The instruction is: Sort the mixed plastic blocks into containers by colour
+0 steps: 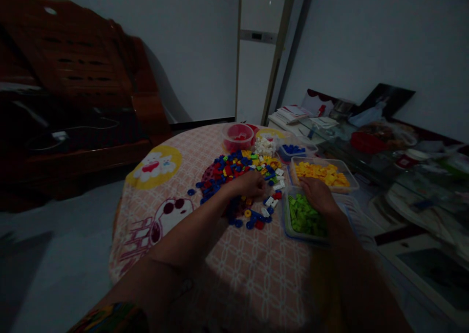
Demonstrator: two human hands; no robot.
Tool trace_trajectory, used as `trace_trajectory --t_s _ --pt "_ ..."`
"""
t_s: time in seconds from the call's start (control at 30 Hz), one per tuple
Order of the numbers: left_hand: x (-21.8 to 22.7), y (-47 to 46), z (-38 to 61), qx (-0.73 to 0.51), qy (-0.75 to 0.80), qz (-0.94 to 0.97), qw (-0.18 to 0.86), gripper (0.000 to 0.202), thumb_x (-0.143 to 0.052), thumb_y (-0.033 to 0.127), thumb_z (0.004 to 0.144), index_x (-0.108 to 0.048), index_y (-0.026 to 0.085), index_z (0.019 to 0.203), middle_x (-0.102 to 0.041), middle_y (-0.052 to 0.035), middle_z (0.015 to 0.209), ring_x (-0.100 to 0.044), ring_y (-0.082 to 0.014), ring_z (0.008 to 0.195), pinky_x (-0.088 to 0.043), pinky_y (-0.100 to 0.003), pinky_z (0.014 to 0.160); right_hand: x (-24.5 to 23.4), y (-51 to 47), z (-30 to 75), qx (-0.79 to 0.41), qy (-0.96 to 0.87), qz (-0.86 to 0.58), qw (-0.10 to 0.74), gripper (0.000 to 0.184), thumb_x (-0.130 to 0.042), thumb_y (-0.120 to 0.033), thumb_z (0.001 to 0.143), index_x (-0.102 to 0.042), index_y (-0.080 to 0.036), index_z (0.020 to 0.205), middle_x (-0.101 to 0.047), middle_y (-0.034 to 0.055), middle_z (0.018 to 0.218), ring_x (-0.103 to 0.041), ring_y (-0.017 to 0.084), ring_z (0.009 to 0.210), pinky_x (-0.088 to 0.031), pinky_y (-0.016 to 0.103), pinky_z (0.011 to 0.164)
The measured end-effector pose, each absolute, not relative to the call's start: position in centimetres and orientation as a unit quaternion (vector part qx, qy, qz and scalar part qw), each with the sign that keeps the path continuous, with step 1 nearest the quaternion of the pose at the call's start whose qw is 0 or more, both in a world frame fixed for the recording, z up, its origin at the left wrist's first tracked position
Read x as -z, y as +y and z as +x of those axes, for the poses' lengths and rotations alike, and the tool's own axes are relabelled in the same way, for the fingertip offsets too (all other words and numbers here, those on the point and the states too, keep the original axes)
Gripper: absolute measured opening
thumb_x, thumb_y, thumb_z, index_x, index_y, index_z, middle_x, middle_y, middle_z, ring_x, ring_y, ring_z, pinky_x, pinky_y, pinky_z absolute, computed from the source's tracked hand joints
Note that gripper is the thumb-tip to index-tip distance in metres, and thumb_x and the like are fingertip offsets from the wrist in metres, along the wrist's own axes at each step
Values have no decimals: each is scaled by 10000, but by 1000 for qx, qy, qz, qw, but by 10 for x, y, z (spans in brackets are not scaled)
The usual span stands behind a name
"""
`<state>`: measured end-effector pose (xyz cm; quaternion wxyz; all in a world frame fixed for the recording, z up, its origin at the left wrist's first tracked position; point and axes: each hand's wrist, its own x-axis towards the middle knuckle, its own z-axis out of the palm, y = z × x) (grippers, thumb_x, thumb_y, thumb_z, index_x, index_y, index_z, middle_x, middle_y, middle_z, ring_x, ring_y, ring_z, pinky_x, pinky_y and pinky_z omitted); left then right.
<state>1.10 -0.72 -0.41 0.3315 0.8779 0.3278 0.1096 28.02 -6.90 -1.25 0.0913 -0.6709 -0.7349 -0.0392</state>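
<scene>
A heap of small plastic bricks (238, 169) in blue, red, yellow, green and white lies on a round table with a pink patterned cloth (220, 255). My left hand (249, 184) rests on the heap, fingers curled down among the pieces; what they hold is hidden. My right hand (318, 194) hovers over a clear tub of green bricks (302, 220), fingers bent downward into it. Behind it stand a tub of yellow bricks (322, 173), a tub of blue bricks (293, 151), a pile of white bricks (264, 146) and a red-filled round tub (239, 136).
A dark wooden bench (73, 103) stands at the left. A glass-topped table (403, 172) cluttered with papers, a red bowl and dishes sits at the right. A tall white unit (258, 54) stands against the far wall. The room is dim.
</scene>
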Motion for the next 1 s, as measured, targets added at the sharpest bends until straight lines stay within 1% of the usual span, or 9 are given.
trace_trajectory --t_s 0.13,0.2,0.27,0.37,0.5,0.57,0.67,0.83,1.0 --pt "1 -22 21 -14 312 910 271 291 -795 376 741 -676 161 585 -578 24 504 -507 -105 505 -310 -244 536 10 -69 280 31 -739 -668 86 412 -369 -211 1025 -720 -124 1223 -727 158 1242 -678 269 1134 -476 353 1003" --pt "2 -29 27 5 315 917 244 320 -813 427 731 -677 169 596 -572 22 512 -507 -117 512 -308 -256 547 10 -69 280 31 -740 -666 87 409 -369 -216 1025 -729 -134 1200 -734 152 1227 -683 267 1114 -481 349 988" --pt "3 -35 33 7 317 921 226 307 -842 436 700 -694 173 641 -586 16 539 -521 -130 534 -318 -261 560 12 -69 281 35 -741 -665 93 403 -374 -218 1023 -729 -144 1199 -739 146 1214 -687 262 1093 -486 347 973" --pt "5 -38 39 10 311 922 232 268 -880 379 656 -717 172 704 -622 8 581 -556 -145 578 -354 -256 589 13 -69 283 44 -744 -658 105 405 -370 -223 1024 -720 -143 1211 -740 146 1211 -685 259 1089 -484 346 972" --pt "13 -24 31 22 276 900 337 197 -865 274 650 -718 157 709 -653 8 608 -577 -136 590 -386 -237 595 13 -69 282 32 -743 -661 96 405 -366 -224 1021 -724 -142 1193 -740 145 1207 -681 257 1094 -479 337 969" --pt "18 -13 21 0 267 871 412 178 -841 224 648 -732 149 768 -663 20 624 -580 -123 576 -388 -220 576 12 -69 282 29 -739 -667 91 401 -369 -221 1017 -724 -147 1191 -745 141 1193 -681 256 1091 -478 335 964" --pt "26 3 8 -62 282 822 491 267 -800 154 638 -747 134 899 -671 33 646 -584 -110 570 -393 -199 556 11 -69 280 35 -737 -669 88 394 -372 -218 1015 -728 -162 1174 -749 132 1175 -683 245 1074 -474 326 956" --pt "35 13 4 -119 247 750 602 360 -764 164 687 -754 130 1045 -686 21 696 -603 -101 609 -432 -189 578 13 -70 282 46 -743 -660 100 390 -371 -226 1020 -723 -159 1174 -748 128 1176 -684 228 1059 -465 309 957" --pt "40 13 6 -130 253 708 646 373 -772 200 725 -744 138 1092 -705 7 703 -630 -96 618 -450 -177 580 15 -70 283 48 -742 -661 100 403 -355 -231 1027 -716 -160 1193 -746 124 1190 -678 231 1077 -460 309 969"
